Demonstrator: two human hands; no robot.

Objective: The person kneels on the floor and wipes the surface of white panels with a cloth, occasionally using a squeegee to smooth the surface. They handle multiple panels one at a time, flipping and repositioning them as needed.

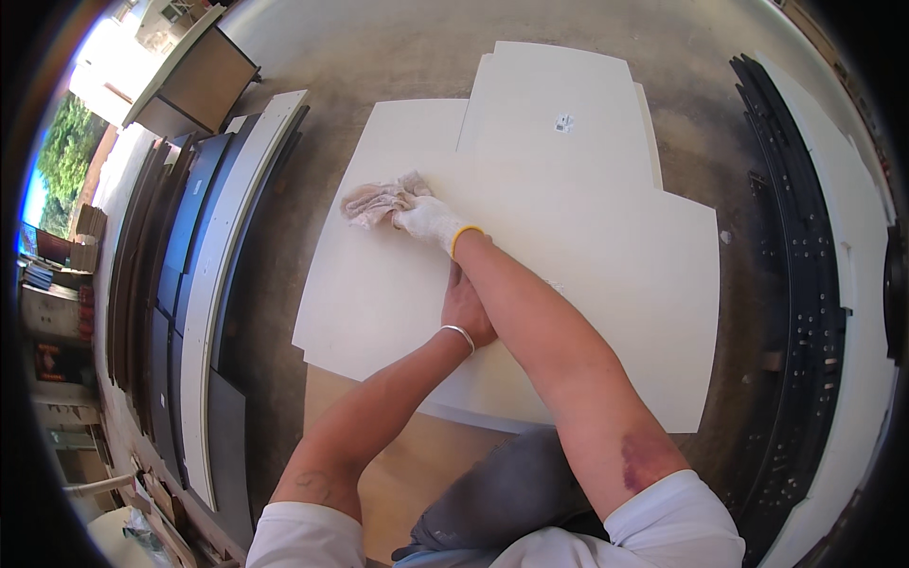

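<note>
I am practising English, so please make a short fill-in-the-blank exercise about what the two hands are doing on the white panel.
1. The right hand wears a white ____.
2. It presses a crumpled ____ onto the white panel.
3. The left hand is ____, with a metal bangle at its wrist.
4. Dark panels are stacked on the person's ____ side.

Missing words: glove; rag; bare; left
</note>
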